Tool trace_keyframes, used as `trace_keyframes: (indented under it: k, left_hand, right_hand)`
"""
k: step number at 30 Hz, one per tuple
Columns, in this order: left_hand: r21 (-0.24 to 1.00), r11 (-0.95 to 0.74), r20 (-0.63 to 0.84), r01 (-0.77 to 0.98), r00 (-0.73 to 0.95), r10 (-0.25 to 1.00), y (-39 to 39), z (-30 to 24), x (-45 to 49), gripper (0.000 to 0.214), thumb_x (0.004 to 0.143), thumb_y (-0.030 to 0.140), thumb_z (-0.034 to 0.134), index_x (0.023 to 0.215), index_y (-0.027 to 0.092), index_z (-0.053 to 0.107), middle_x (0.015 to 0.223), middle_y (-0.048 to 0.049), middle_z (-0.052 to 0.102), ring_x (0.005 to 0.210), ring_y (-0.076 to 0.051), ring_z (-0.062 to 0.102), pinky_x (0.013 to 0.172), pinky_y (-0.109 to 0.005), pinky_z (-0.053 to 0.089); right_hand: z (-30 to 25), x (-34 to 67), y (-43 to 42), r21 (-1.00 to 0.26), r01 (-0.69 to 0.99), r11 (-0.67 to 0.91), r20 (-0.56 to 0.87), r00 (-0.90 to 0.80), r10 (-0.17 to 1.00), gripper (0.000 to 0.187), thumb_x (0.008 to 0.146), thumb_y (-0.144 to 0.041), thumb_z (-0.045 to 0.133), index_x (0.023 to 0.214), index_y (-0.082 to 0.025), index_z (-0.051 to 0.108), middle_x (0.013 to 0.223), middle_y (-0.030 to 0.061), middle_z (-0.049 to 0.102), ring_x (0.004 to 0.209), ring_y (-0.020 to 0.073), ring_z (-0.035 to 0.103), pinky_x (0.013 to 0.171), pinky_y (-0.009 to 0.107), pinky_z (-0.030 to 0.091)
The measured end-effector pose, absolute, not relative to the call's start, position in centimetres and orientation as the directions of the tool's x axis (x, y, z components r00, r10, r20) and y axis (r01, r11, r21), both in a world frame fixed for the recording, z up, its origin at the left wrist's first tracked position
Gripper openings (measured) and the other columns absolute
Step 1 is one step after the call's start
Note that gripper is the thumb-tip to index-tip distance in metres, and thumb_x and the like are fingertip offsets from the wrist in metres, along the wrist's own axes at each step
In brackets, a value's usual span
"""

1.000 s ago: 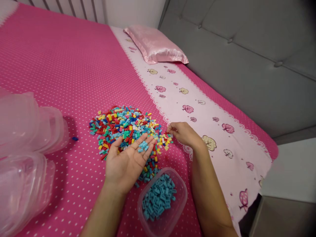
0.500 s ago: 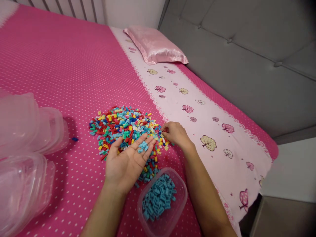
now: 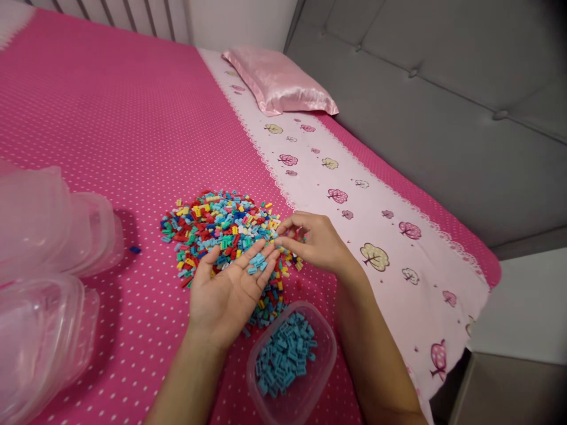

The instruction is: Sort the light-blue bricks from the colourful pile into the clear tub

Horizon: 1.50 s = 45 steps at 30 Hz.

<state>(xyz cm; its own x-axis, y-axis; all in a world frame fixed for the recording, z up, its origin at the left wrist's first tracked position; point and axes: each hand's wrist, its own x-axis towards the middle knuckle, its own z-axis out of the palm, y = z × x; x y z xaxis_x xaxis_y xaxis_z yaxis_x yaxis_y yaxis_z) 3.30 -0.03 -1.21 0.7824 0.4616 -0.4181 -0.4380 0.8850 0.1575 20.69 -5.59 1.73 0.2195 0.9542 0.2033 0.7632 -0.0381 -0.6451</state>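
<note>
head view: left grip [image 3: 228, 298] lies flat, cradling light-blue bricks [image 3: 257, 262]; right grip [image 3: 316, 241] curls just beside, hold unclear; colour-sorting the pile [image 3: 212, 221] beyond seems underway; next likely needs a gentle drop onto the palm.

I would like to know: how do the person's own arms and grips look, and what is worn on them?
The left forearm and right forearm are bare, with no sleeve, watch or bracelet in view. The left grip and right grip are ungloved human hands; no ring can be made out on either.
</note>
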Motion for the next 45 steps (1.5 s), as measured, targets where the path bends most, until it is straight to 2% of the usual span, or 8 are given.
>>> trace_keyframes:
  k: [3,8,13,20,25,29,37,45]
  left_hand:
    - [0.161,0.880,-0.397,-0.446,0.788,0.472,0.0,-1.3,3.4,0.069,0.087,0.040,0.043,0.141,0.000,0.034,0.129,-0.0247,0.056,0.118,-0.028,0.057,0.096,-0.036,0.052]
    - [0.172,0.877,-0.437,-0.449,0.763,0.477,0.0,-1.2,3.4,0.070,0.086,0.043,0.044,0.140,-0.001,0.035,0.127,-0.0264,0.057,0.118,-0.030,0.057,0.096,-0.036,0.051]
    - [0.197,0.868,-0.495,-0.455,0.718,0.489,-0.1,-0.7,3.6,0.066,0.087,0.041,0.042,0.137,-0.002,0.038,0.121,-0.0268,0.060,0.115,-0.030,0.059,0.091,-0.035,0.054]
    - [0.192,0.868,-0.514,-0.458,0.707,0.486,-0.1,-0.7,3.6,0.063,0.088,0.041,0.042,0.138,0.002,0.039,0.122,-0.0247,0.059,0.113,-0.029,0.061,0.090,-0.037,0.055]
    - [0.218,0.864,-0.516,-0.453,0.699,0.496,-0.1,-0.9,3.5,0.065,0.087,0.042,0.042,0.136,-0.001,0.039,0.120,-0.0256,0.060,0.114,-0.029,0.060,0.090,-0.034,0.055]
    - [0.231,0.864,-0.510,-0.448,0.701,0.499,-0.1,-0.8,3.5,0.065,0.087,0.042,0.041,0.135,-0.003,0.040,0.119,-0.0267,0.060,0.113,-0.030,0.061,0.089,-0.034,0.055]
    - [0.225,0.869,-0.509,-0.440,0.708,0.490,-0.1,-0.8,3.5,0.065,0.088,0.043,0.040,0.137,-0.001,0.038,0.120,-0.0261,0.060,0.113,-0.030,0.061,0.088,-0.034,0.056]
    - [0.226,0.871,-0.514,-0.436,0.706,0.487,-0.1,-0.9,3.5,0.063,0.088,0.043,0.040,0.135,0.000,0.041,0.119,-0.0255,0.061,0.110,-0.029,0.062,0.086,-0.034,0.057]
  right_hand:
    - [2.5,19.9,-5.8,-0.658,0.749,0.082,0.229,0.095,0.969,0.010,0.080,-0.023,0.064,0.087,-0.020,0.070,0.086,0.0018,0.069,0.077,0.0131,0.061,0.072,0.026,0.047]
    - [1.2,20.5,-5.1,-0.635,0.769,0.076,0.306,0.161,0.938,0.029,0.090,-0.018,0.048,0.113,-0.021,0.065,0.111,0.0065,0.068,0.102,0.0168,0.062,0.091,0.034,0.047]
    - [-2.0,20.9,-3.6,-0.620,0.775,0.117,0.261,0.063,0.963,0.042,0.093,-0.014,0.037,0.128,-0.026,0.056,0.141,0.0058,0.050,0.133,0.0164,0.042,0.110,0.040,0.034]
    - [-3.1,21.7,-3.8,-0.568,0.823,0.007,0.135,0.084,0.987,0.041,0.084,-0.002,0.039,0.106,-0.020,0.068,0.121,0.0069,0.062,0.112,0.0163,0.057,0.096,0.034,0.045]
    - [-2.2,23.2,-5.0,-0.437,0.878,-0.197,-0.031,0.204,0.978,0.048,0.073,0.003,0.042,0.098,-0.023,0.073,0.107,0.0039,0.069,0.101,0.0176,0.060,0.089,0.029,0.046]
    - [-1.9,24.5,-5.8,-0.391,0.853,-0.347,-0.112,0.330,0.937,0.042,0.073,0.000,0.045,0.094,-0.023,0.074,0.103,0.0030,0.071,0.094,0.0170,0.063,0.084,0.025,0.045]
    - [-1.1,25.6,-6.8,-0.291,0.817,-0.498,-0.131,0.481,0.867,0.031,0.082,-0.010,0.045,0.088,-0.022,0.073,0.090,0.0043,0.072,0.080,0.0168,0.063,0.073,0.025,0.042]
    - [-1.7,25.6,-6.4,-0.361,0.773,-0.522,-0.114,0.519,0.847,0.029,0.083,-0.013,0.049,0.101,-0.022,0.070,0.096,0.0037,0.072,0.087,0.0154,0.064,0.077,0.024,0.043]
